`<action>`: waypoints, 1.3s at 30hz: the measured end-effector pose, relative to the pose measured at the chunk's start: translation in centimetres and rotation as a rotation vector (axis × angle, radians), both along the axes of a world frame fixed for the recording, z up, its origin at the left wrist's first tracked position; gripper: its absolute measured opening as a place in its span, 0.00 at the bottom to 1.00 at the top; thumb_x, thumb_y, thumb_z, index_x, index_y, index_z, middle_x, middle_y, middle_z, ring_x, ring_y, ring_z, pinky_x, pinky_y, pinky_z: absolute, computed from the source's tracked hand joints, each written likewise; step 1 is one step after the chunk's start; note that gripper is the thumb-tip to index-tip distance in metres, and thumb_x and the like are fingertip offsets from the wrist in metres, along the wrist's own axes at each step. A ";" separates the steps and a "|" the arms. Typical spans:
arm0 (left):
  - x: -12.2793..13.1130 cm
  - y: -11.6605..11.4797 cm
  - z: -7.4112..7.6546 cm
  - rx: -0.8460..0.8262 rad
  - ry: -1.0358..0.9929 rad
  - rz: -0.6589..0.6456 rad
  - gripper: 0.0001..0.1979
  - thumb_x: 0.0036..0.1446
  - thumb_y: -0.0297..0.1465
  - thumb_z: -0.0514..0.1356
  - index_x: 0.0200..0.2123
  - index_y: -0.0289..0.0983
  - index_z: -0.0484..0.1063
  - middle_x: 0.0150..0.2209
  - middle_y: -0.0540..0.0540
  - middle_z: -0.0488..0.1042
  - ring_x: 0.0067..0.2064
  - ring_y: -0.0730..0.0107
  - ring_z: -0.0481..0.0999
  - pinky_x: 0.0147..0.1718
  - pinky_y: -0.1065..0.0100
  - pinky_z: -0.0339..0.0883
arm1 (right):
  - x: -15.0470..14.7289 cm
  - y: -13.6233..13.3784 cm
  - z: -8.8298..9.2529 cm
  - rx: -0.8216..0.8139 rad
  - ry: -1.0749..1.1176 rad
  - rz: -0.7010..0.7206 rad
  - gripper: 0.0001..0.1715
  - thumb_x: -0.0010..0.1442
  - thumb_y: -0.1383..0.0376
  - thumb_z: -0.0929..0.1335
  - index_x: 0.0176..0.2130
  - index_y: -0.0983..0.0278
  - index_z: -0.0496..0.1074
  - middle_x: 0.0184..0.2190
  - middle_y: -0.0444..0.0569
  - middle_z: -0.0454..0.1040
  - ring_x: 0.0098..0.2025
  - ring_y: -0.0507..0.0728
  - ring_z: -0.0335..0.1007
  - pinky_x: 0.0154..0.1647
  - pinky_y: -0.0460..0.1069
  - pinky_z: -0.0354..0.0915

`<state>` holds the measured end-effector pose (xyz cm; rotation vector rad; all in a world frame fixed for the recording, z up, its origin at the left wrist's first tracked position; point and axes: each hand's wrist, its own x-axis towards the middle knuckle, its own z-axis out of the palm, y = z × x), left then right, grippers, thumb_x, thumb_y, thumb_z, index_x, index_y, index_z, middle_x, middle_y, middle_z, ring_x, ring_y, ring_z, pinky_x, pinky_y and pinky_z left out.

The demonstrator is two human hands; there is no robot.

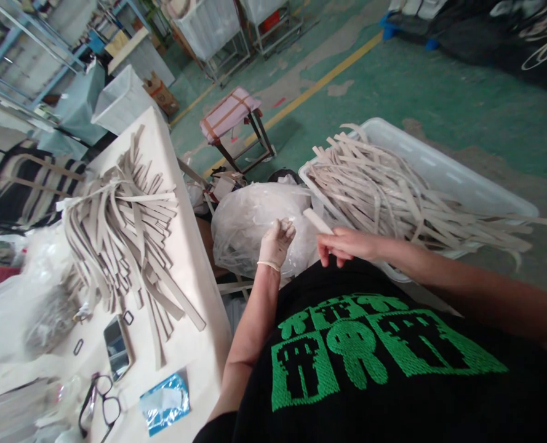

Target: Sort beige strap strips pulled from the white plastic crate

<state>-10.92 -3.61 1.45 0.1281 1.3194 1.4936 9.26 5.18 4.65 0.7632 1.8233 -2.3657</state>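
Observation:
My left hand (277,241) wears a pale glove and is raised over a clear plastic bag (250,224), its fingers curled together around something small I cannot make out. My bare right hand (344,245) pinches one beige strip (318,220) by its near end, just left of a white plastic tub (443,166). The tub is heaped with several loose beige strips (384,191). More beige strips (125,227) lie in a pile on the white table (190,271) to my left.
On the table's near end lie a phone (116,347), black glasses (100,403), a blue packet (165,403) and small black buckles (128,317). A stool (234,117) with a pink cushion stands on the green floor beyond. Bins and racks stand at the back.

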 end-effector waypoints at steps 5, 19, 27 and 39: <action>1.3 0.9 0.9 -0.065 -0.101 0.049 0.13 0.63 0.41 0.65 0.36 0.37 0.79 0.42 0.41 0.83 0.52 0.60 0.82 0.55 0.60 0.72 | -0.1 -2.9 -1.4 -0.009 0.000 0.059 0.39 0.60 0.34 0.68 0.29 0.68 0.75 0.28 0.52 0.81 0.16 0.45 0.55 0.21 0.45 0.68; 2.3 0.5 1.5 0.007 -0.051 0.046 0.16 0.44 0.38 0.77 0.29 0.36 0.78 0.33 0.45 0.82 0.47 0.59 0.83 0.54 0.61 0.71 | -1.2 -3.2 -2.7 -0.158 0.036 0.062 0.37 0.63 0.38 0.66 0.30 0.68 0.75 0.27 0.52 0.79 0.16 0.44 0.50 0.22 0.45 0.68; 2.1 0.4 1.7 -0.009 -0.033 -0.009 0.14 0.48 0.39 0.75 0.33 0.37 0.81 0.32 0.47 0.83 0.37 0.67 0.83 0.48 0.63 0.73 | -2.2 -2.4 -1.4 -0.244 -0.027 0.103 0.35 0.69 0.40 0.63 0.30 0.67 0.73 0.25 0.48 0.77 0.15 0.44 0.48 0.23 0.44 0.68; 2.9 -0.6 0.7 0.077 0.141 -0.089 0.21 0.39 0.45 0.78 0.28 0.34 0.81 0.32 0.44 0.83 0.33 0.68 0.80 0.44 0.64 0.72 | -2.1 -3.2 -0.9 -0.298 -0.074 0.157 0.32 0.72 0.46 0.61 0.30 0.67 0.72 0.25 0.48 0.76 0.15 0.44 0.49 0.22 0.43 0.67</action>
